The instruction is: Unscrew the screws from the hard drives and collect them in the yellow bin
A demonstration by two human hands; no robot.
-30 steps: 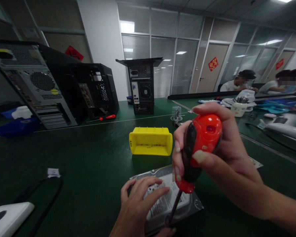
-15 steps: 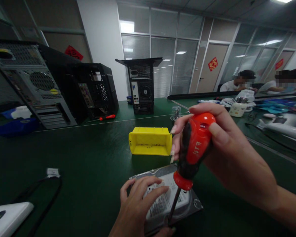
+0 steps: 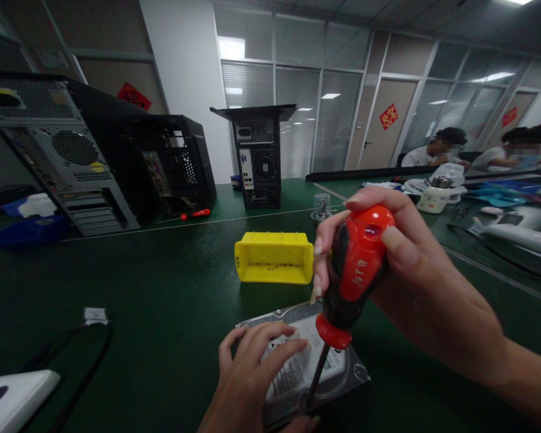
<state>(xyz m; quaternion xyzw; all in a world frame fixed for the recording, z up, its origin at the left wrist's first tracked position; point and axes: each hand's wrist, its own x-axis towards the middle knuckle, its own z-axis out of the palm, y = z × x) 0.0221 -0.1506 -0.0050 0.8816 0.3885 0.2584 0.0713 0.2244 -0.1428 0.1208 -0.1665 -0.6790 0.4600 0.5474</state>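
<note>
A hard drive (image 3: 300, 370) with a white label lies at the lower centre. My left hand (image 3: 256, 367) holds it, fingers spread over the label and thumb at the near edge by the screwdriver tip. In my right hand (image 3: 415, 270) is a screwdriver (image 3: 358, 267) with a red and black handle, fingers wrapped round the grip. Its shaft slants down to the drive's near edge. Whether the tip sits in a screw cannot be made out. Just beyond the drive a yellow bin (image 3: 275, 258) faces me, with small dark bits inside.
Computer cases (image 3: 103, 162) stand at the back left, another case (image 3: 261, 159) at centre. A red-handled screwdriver (image 3: 196, 214) lies before them. A clear jar (image 3: 321, 206) is behind my right hand. White device (image 3: 18, 391) and cable lie lower left. People sit far right.
The screwdriver handle has turned very slightly in my right hand, its markings at a somewhat different angle. My left hand and the hard drive look unchanged.
</note>
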